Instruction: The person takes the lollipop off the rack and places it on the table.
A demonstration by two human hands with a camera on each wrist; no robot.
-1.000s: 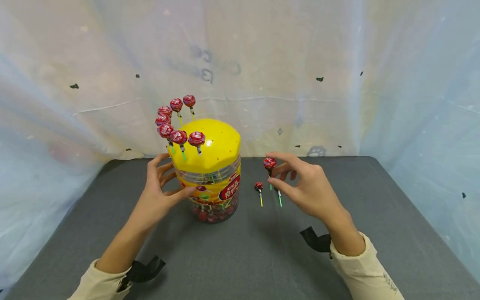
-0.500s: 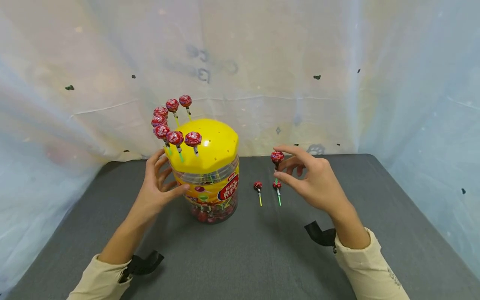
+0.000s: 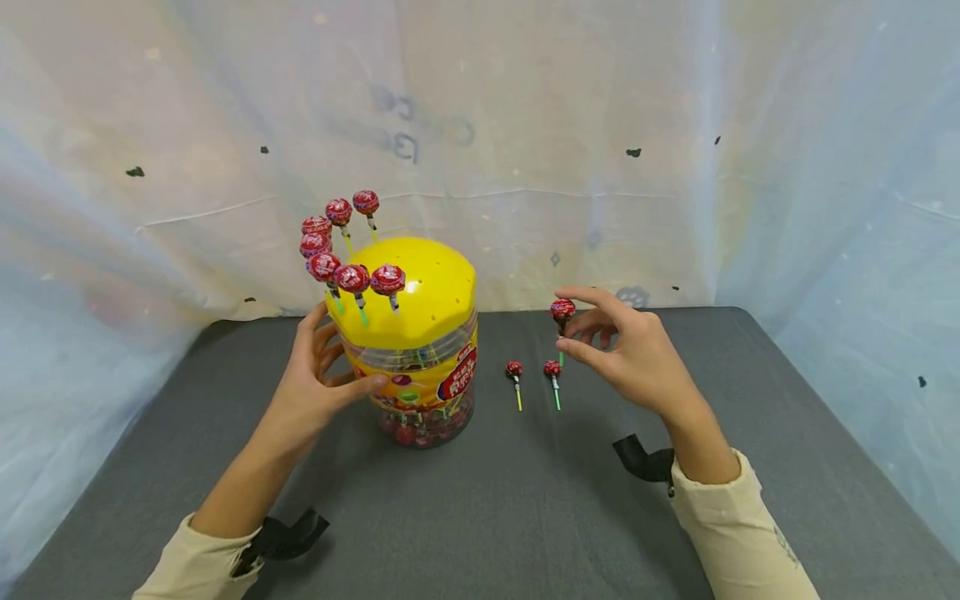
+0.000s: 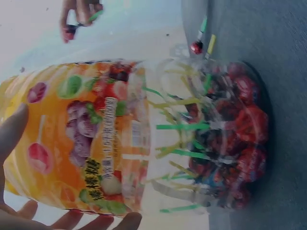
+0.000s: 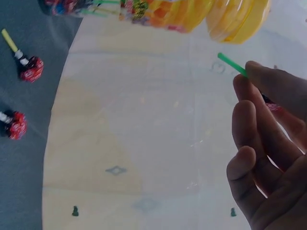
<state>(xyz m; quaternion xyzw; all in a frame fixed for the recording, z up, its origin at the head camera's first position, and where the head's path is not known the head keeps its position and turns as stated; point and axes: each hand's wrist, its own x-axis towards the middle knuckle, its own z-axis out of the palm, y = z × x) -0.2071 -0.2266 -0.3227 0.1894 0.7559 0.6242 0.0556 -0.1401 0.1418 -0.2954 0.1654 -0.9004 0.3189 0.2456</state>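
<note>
A clear candy jar [image 3: 427,429] with a yellow lid [image 3: 431,275] and a fruit-printed label [image 4: 86,129] stands upright on the table. Several red-wrapped lollipops [image 3: 353,279] stick up from holes along the lid's left side. My left hand [image 3: 311,383] holds the jar from the left, thumb on its front and fingers round the back. To the right of the jar, my right hand [image 3: 630,350] pinches a lollipop [image 3: 562,311] above the table, head up. Its green stick [image 5: 232,64] points out past the thumb in the right wrist view.
Two lollipops lie on the grey table [image 3: 487,517] between jar and right hand: one with a yellow stick [image 3: 519,396], one with a green stick [image 3: 557,396]. Several lollipops [image 4: 249,124] fill the jar's bottom. A pale sheet [image 3: 525,125] hangs behind the table.
My right hand has lifted the lollipop and carried it slightly right, uncovering the green-stick lollipop on the table. My left hand still holds the jar.
</note>
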